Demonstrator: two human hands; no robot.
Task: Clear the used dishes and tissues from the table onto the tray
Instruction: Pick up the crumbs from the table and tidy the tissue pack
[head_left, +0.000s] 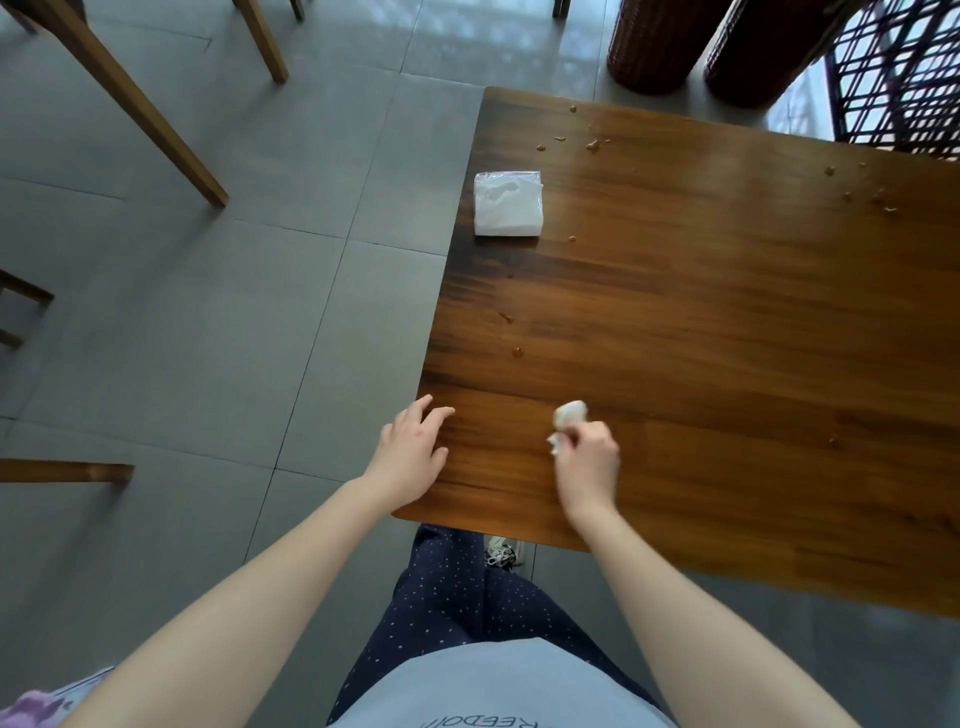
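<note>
Pinching crumpled white tissue (569, 415) in right hand (589, 462), glossy wooden table (701, 312)

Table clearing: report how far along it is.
Done: no dishes show on the table, so those appear cleared. In hand: the right hand grips a crumpled tissue; the left hand lies open at the table's edge. Left: that tissue has to reach the tray, which is out of view; a tissue pack, crumbs and drops lie on the wood.
</note>
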